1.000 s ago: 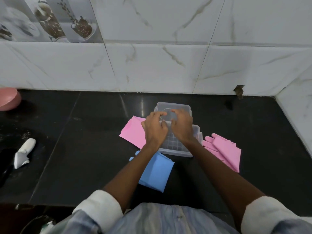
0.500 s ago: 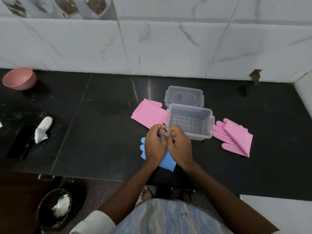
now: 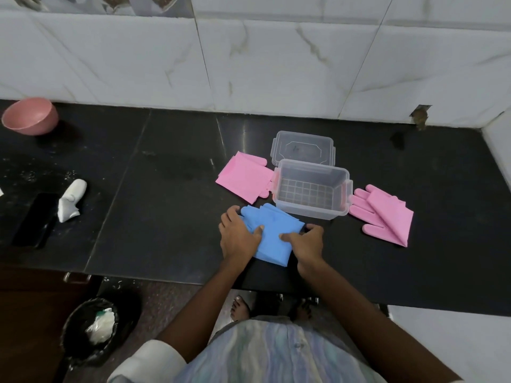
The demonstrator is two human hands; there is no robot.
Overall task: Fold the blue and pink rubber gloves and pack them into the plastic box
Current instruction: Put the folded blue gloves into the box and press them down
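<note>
A blue rubber glove (image 3: 273,230) lies flat on the black counter, just in front of the clear plastic box (image 3: 312,189). My left hand (image 3: 237,234) grips its left edge, thumb pressed on top. My right hand (image 3: 305,240) holds its right edge the same way. The box stands open with nothing inside, and its clear lid (image 3: 304,147) lies behind it. One pink glove (image 3: 243,179) lies folded to the left of the box. Another pink glove (image 3: 384,217) lies folded to the right of it.
A pink bowl (image 3: 30,116) sits at the far left by the tiled wall. A white crumpled item (image 3: 70,200) and a black phone (image 3: 34,219) lie on the counter's left part. A black-lined bin (image 3: 91,330) stands on the floor below the counter edge.
Both hands came off the box, dropped to the blue glove in front of it, then spread apart to its two edges. The camera view tilted down and back.
</note>
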